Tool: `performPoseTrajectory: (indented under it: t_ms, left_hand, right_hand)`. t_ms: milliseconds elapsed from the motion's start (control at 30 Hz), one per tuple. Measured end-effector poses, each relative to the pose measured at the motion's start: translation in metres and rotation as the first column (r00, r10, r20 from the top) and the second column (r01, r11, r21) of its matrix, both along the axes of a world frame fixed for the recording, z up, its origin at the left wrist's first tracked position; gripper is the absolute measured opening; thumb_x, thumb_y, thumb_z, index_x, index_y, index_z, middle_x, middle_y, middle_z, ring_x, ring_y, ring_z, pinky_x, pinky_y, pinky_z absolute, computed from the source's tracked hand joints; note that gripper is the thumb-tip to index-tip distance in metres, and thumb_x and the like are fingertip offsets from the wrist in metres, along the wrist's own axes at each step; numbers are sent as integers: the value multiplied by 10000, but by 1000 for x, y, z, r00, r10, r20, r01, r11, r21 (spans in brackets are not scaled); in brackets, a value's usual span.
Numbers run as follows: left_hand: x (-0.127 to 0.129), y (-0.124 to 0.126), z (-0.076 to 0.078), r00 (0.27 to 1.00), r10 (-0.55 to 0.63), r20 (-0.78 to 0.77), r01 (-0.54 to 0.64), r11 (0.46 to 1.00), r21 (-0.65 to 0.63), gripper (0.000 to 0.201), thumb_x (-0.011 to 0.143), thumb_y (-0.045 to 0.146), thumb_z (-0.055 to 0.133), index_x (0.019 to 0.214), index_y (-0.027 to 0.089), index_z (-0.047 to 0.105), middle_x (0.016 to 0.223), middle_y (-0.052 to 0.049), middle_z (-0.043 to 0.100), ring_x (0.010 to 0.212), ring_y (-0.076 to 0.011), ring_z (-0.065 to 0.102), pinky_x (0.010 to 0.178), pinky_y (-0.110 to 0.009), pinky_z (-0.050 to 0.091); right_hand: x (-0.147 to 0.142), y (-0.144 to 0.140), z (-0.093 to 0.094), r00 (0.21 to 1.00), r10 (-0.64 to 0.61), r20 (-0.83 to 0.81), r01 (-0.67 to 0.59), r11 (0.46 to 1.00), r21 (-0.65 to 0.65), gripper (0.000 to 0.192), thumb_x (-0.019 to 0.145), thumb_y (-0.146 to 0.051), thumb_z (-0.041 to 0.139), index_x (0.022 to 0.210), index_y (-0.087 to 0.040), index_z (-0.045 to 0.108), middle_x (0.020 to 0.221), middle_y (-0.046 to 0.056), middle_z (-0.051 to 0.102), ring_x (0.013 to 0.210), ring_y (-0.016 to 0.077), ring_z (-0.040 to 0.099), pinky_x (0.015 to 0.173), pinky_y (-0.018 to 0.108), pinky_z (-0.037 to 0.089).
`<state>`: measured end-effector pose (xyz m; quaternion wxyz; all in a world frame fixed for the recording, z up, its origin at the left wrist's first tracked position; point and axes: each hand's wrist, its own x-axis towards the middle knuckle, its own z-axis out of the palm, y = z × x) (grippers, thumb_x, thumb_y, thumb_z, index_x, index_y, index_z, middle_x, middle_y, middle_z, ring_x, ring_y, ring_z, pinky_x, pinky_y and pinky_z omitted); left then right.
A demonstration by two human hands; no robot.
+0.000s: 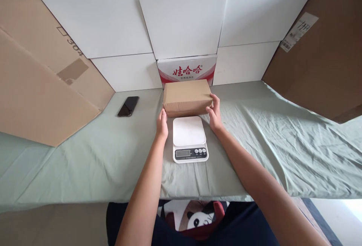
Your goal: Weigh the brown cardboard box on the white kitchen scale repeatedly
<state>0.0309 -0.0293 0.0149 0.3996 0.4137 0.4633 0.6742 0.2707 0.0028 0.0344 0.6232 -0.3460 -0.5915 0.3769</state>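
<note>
Between my two hands is a brown cardboard box (186,92), closed, just behind a white kitchen scale (189,132). My left hand (162,124) presses against the box's near left corner, its far fingers hidden along the side. On the opposite end, my right hand (214,113) grips the right side, with the thumb at the near corner and fingers along the side. The scale's white platform bears nothing, and its dark display panel with several round buttons faces me. Whether the box touches the cloth or is slightly raised I cannot tell.
A black phone (128,106) lies on the green tablecloth (135,140) to the left. White boxes (183,23) form a wall behind, one with red lettering (187,70). Large cardboard panels stand at left (42,65) and right (322,61).
</note>
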Motion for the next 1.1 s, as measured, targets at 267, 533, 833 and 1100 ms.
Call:
performPoseTrajectory:
  t_ms: [267,533,833,1100]
  left_hand:
    - [-18,-4,6,998,16,62,-13,998,-60,867,957,806,382,1585,226,523,1735,-115,375,1628,-268,319,1320,-398,274]
    - [-30,-6,10,998,48,32,-46,997,-68,912,936,852,306,1587,251,523,1749,-122,342,1635,-268,289,1319,-421,264]
    - [-13,2,1,999,-37,30,40,991,-128,923,892,860,477,1510,186,600,1659,-179,493,1586,-310,409,1303,-440,315]
    - [-10,-15,17,998,-8,-70,17,992,127,767,882,750,606,1424,213,673,1557,-140,619,1545,-314,478,1278,-417,357]
  right_hand:
    - [14,8,-10,998,-58,-24,57,998,-22,767,894,-666,569,1552,-390,289,1722,57,297,1619,348,322,1323,602,282]
    - [30,15,-20,998,-61,12,62,989,-137,854,894,-714,547,1630,-381,268,1792,52,235,1664,328,260,1319,649,270]
    - [7,-7,-1,991,121,54,-116,989,-89,908,892,-717,631,1642,-314,315,1766,59,336,1641,308,311,1346,559,298]
    - [9,-16,16,991,108,75,-112,992,53,886,924,-706,605,1650,-364,229,1772,57,300,1618,324,354,1316,576,356]
